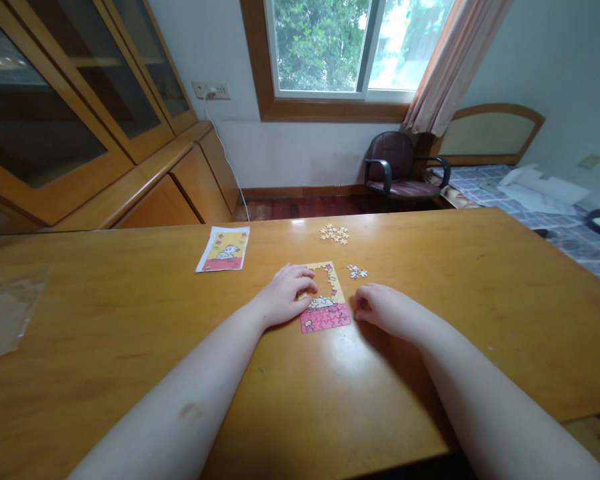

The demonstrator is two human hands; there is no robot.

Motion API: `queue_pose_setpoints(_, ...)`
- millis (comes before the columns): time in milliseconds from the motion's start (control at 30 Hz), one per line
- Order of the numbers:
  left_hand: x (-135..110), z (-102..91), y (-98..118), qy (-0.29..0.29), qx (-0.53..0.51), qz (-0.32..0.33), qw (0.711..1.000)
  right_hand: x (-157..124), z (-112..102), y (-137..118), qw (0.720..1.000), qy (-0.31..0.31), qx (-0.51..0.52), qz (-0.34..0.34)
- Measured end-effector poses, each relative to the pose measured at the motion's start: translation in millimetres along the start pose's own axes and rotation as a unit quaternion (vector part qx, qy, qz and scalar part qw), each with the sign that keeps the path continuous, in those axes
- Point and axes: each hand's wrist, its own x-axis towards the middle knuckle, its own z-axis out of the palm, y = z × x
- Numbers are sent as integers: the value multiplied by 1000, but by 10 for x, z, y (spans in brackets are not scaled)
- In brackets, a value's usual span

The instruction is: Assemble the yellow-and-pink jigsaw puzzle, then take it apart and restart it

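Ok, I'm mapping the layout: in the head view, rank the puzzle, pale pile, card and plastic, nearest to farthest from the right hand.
From the right hand:
1. Puzzle: just to its left.
2. Pale pile: farther forward, slightly left.
3. Card: well left, past the puzzle.
4. Plastic: at the view's left edge.

L hand (291, 293) partly hides L side of puzzle (327, 313).

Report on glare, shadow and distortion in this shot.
Head view: daylight bleaches the right side of the sliding window; in the same head view, a pale sheen marks the wooden table just below the jigsaw puzzle, a soft shadow spreads beside the right forearm, and the glass-fronted cabinet leans, likely from wide-angle stretch.
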Motion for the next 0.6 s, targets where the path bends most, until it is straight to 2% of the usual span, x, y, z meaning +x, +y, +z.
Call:
queue_pose_setpoints(167,3,17,-19,3,2,6,1000,18,-24,90,1000,-6,11,-6)
queue_pose_setpoints(400,1,16,-23,4,1,4,1000,31,-18,91,999,-34,4,29)
queue_pose_setpoints(600,2,1,-3,-1,-3,-2,1000,13,16,96,1000,-10,6,2)
